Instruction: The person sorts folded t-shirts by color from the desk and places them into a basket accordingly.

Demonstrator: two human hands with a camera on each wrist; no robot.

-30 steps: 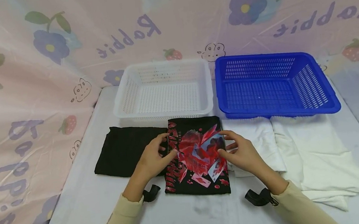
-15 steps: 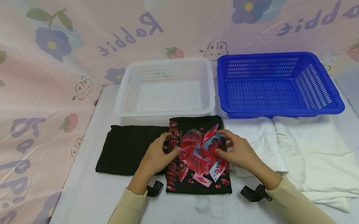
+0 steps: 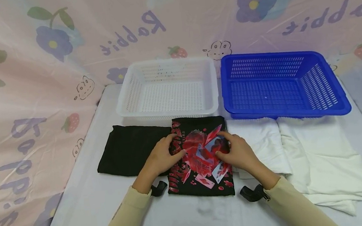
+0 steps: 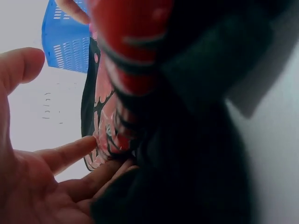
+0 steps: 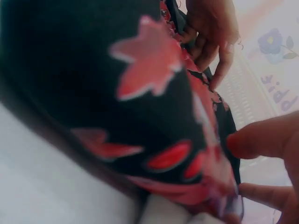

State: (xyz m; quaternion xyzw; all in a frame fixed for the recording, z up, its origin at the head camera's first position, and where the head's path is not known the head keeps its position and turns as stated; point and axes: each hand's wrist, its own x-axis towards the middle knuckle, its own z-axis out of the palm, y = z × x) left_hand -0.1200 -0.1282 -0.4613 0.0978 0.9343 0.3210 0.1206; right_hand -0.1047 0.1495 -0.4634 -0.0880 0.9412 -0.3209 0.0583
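A folded black T-shirt (image 3: 205,183) with a red and pink print lies at the middle of the table. On its left edge, my left hand (image 3: 162,156) rests with fingertips touching the cloth; the thumb is spread over the print. In the left wrist view, that hand's lower fingers (image 4: 100,179) reach down the shirt's side, their tips partly hidden. My right hand (image 3: 240,151) is at the opposite edge, index finger and thumb spread apart over the print, its other fingers hidden in the head view. To the left, touching the shirt, lies a folded plain black garment (image 3: 128,149).
Behind the clothes stand a white plastic basket (image 3: 167,114) and a blue plastic basket (image 3: 288,113). A folded white garment (image 3: 260,133) and a larger cream garment (image 3: 330,159) lie on the right, in front of the blue basket. A printed curtain (image 3: 183,15) hangs behind.
Both hands have slid slightly inward over the T-shirt's edges, thumbs closer together. The head view has shifted a little; the garments and baskets keep their places.
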